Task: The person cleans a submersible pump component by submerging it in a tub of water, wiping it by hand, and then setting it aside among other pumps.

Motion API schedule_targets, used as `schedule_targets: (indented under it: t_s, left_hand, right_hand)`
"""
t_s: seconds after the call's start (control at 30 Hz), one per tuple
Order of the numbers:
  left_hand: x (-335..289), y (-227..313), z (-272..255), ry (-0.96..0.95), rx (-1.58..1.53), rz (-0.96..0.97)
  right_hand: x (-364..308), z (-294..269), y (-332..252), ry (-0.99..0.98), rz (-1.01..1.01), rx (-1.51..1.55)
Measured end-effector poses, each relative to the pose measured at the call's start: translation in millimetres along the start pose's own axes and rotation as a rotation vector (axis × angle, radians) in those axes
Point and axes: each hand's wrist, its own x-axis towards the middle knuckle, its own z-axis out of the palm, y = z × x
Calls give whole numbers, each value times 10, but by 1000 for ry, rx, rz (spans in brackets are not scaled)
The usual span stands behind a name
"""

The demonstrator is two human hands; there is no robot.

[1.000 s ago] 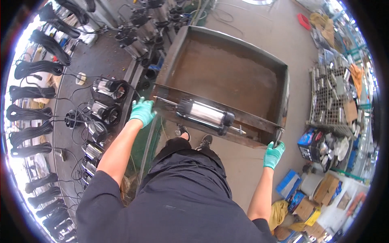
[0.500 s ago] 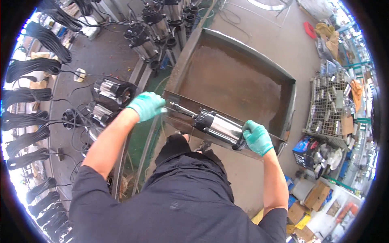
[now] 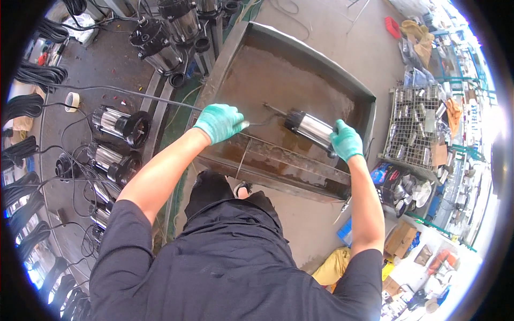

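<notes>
Steel-cased motor [image 3: 314, 129] has moved off the tank's [image 3: 225, 65] near edge, now over its brown water [image 3: 289, 80]. Right hand [image 3: 347, 140] grips motor's end; left hand [image 3: 220, 123] clamped on black cable [image 3: 160, 98].

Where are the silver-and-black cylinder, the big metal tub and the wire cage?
Silver-and-black cylinder [image 3: 313, 128]: head view, on its shiny barrel.
Big metal tub [image 3: 308, 52]: head view, on its far wall.
Wire cage [image 3: 402, 142]: head view, on its mesh side.

motor [image 3: 313, 128] partly hidden by right hand [image 3: 347, 141], topmost motor [image 3: 208, 6] cropped
</notes>
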Motion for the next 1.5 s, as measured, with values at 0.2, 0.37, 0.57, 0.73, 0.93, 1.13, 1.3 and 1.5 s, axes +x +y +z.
schedule_targets:
  t_s: [0.2,0.37,0.57,0.73,0.93,1.13,1.3,1.5]
  left_hand:
    - [111,-80,342,92,14,-255]
    - [157,-32,303,4,-3,-381]
    - [250,6,256,-199,-2,-487]
    - [271,-7,274,-258,30,-534]
    - [329,39,247,-259,29,-570]
    - [303,60,199,-274,64,-581]
    - [309,47,242,-267,78,-604]
    - [329,52,235,-312,110,-635]
  right_hand:
    - [484,426,-195,-52,-2,14]
    - [726,872,-242,63,-56,25]
    - [938,1129,-343,95,-30,110]
    - [814,1277,-349,147,-70,137]
    - [398,996,245,574,22,651]
    - [-228,1120,827,404,59,520]
    - [-434,1306,1282,439,114,433]
    - [-289,1443,1274,431,429,422]
